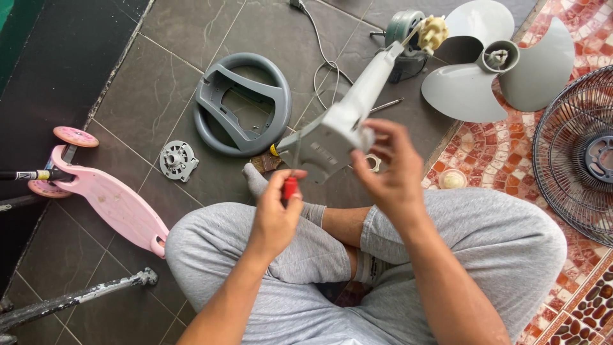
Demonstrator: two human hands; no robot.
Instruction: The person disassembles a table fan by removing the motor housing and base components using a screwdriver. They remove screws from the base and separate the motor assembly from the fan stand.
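While I watched through the head camera, the left hand [276, 214] was closed around a screwdriver with a red handle [290, 188], its tip going up into the lower end of the grey fan neck piece [338, 124]. The right hand [389, 169] gripped this same piece at its wide lower end, with the fingers curled over the edge. The piece was held in the air above the crossed legs, not resting on the floor. Its long axis ran from the hands, low and near the body, up and away to the right, where a cream-coloured knob [432, 32] sat at the far end. So the piece lay just above the left hand and left of the right hand; both hands were at the near end, and the far end was free.

On the dark tiles beyond the hands lay a grey ring-shaped cover [242, 105], a small round metal plate [177, 160] and the fan motor [404, 29] with its thin cable. The three-bladed fan blade [491, 64] lay at the border of the patterned red floor, and the wire guard [575, 153] was at the right edge. A pink scooter [105, 195] lay on the left. I could see no package, label or sign clearly.
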